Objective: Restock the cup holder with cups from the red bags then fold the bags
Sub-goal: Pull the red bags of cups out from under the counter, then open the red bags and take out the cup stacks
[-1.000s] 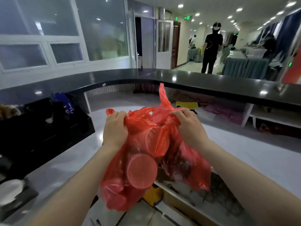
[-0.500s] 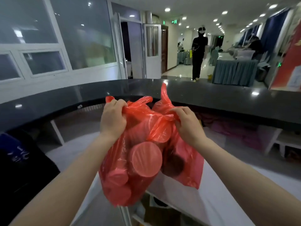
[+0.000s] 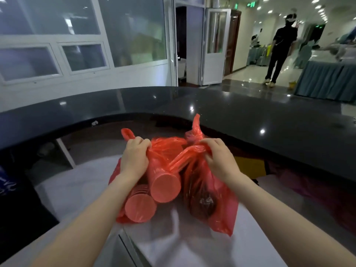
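Above the pale lower desk (image 3: pixel 202 245), both hands grip knotted red bags — the left hand (image 3: pixel 134 157) fisted on the left bag's (image 3: pixel 163 149) neck, the right hand (image 3: pixel 219 158) pinching a twisted handle at its 9 o'clock. Stacked cups (image 3: pixel 165 187) press through the thin film at 6 o'clock — the right bag (image 3: pixel 221 209) sags.

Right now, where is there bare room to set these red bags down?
The pale lower desk surface under the translucent red plastic bags looks bare, from the dark object at left to the desk's right end. The glossy black curved countertop beyond is also bare. The shelf below it, with a yellow item, looks crowded.
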The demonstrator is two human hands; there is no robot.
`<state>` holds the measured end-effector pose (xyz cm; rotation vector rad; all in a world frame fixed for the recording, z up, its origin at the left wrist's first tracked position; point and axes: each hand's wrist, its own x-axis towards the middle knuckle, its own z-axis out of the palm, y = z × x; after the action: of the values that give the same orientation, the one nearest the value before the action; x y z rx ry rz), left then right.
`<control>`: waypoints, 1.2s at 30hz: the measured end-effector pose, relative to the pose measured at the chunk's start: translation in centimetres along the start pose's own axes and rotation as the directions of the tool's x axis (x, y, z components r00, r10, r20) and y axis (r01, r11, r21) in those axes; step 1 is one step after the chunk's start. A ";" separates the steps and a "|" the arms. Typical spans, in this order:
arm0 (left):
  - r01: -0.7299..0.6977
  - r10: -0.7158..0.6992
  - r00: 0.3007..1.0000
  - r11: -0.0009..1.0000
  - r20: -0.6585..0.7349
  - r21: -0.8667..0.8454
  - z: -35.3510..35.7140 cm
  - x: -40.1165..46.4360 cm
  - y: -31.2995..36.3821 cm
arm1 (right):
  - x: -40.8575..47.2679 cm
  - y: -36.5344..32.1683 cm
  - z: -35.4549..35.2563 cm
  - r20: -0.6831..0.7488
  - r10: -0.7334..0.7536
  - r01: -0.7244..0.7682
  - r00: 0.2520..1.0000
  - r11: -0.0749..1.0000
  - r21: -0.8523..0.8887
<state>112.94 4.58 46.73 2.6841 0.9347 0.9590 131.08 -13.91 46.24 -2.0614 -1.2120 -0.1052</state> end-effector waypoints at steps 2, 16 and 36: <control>0.009 -0.009 1.000 1.000 -0.006 0.011 1.3 -0.9 0.8 | 0.2 1.0 1.1 0.046 0.014 -0.015 0.999 1.000 0.012; 0.107 -0.291 0.822 0.923 0.489 0.370 11.1 -10.5 1.2 | -3.5 5.7 5.4 0.277 0.122 -0.108 0.953 0.992 -0.067; 0.345 -0.183 0.925 0.775 0.334 -0.530 5.9 -13.9 10.2 | -11.5 4.8 1.9 0.201 0.142 -0.190 0.969 0.950 0.246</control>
<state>113.35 -11.50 38.12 2.0246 0.7746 0.6589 127.97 -22.44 37.55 -1.9577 -1.0854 0.3150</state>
